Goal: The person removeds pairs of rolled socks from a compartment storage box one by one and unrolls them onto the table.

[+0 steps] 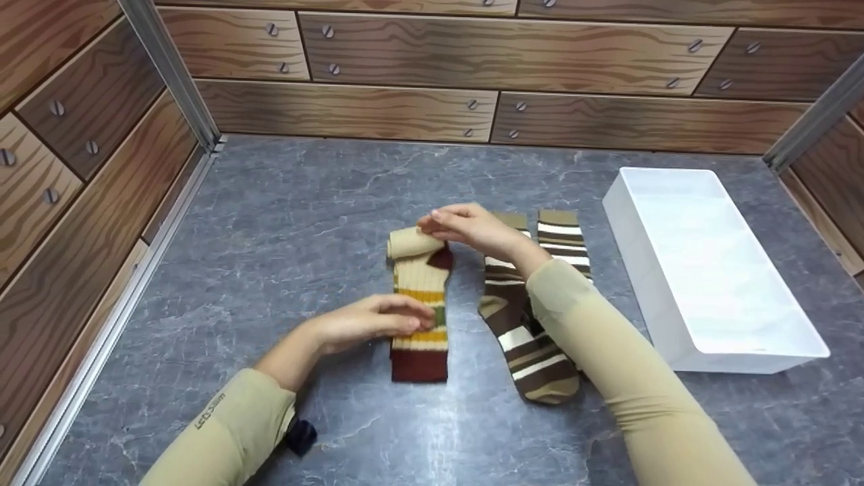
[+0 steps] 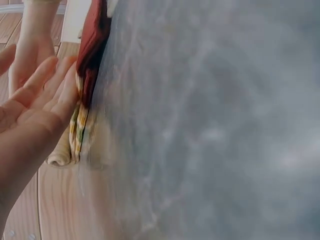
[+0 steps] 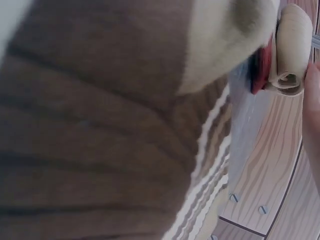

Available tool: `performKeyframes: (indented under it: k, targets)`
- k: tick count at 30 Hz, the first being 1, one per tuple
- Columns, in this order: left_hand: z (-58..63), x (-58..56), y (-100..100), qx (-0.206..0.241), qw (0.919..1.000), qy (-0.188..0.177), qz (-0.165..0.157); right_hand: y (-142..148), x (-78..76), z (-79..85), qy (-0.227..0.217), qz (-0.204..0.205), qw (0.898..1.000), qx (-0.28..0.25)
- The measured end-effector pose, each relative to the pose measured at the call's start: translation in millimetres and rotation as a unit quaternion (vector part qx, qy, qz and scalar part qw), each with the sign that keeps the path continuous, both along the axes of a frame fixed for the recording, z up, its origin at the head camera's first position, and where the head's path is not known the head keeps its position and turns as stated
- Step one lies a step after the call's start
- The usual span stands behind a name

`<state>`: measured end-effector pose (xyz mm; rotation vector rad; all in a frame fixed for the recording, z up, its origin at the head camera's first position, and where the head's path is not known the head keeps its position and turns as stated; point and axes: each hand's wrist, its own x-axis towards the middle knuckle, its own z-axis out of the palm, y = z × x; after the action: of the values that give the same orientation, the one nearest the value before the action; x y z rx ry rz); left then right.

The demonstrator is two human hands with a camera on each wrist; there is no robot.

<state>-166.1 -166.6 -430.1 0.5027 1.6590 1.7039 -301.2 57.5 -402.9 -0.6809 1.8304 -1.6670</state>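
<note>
A cream sock pair (image 1: 420, 278) with mustard and green stripes and maroon ends lies lengthwise in front of me. Its far end is turned into a cream roll (image 1: 408, 244), whose spiral edge shows in the right wrist view. My left hand (image 1: 368, 322) rests over the striped middle, fingers extended and slightly bent. At the right end of the roll, my right hand (image 1: 480, 231) touches it with nearly straight fingers. Under and beside the right forearm lie brown socks (image 1: 540, 361) with white and tan stripes, partly hidden by the arm.
A white rectangular box (image 1: 644, 270) stands at the right of the grey marbled table (image 1: 317, 182). Wood-patterned panels (image 1: 405, 50) with metal corner strips enclose the back and sides. A small dark blue item (image 1: 301, 437) sits by the left sleeve.
</note>
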Motion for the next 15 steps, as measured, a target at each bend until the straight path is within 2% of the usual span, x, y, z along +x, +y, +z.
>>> performKeyframes:
  k: [4,8,11,15]
  targets:
    - [-1.1,7.7,-0.7,0.019,0.9991,-0.023,-0.031,-4.6,-2.5,-4.0,-0.005,-0.013,1.0,0.011]
    - [0.9,10.7,-0.4,0.025,0.9986,-0.026,-0.038,-4.9,-4.5,-10.9,-0.01,-0.026,0.999,0.022]
    - [2.1,10.0,0.4,0.03,0.9987,-0.029,-0.031,-5.0,-4.6,-12.8,-0.011,-0.036,0.999,0.022]
    - [2.8,5.1,3.2,0.045,0.9989,-0.01,0.002,-7.1,-3.9,-9.8,0.018,-0.058,0.998,-0.009]
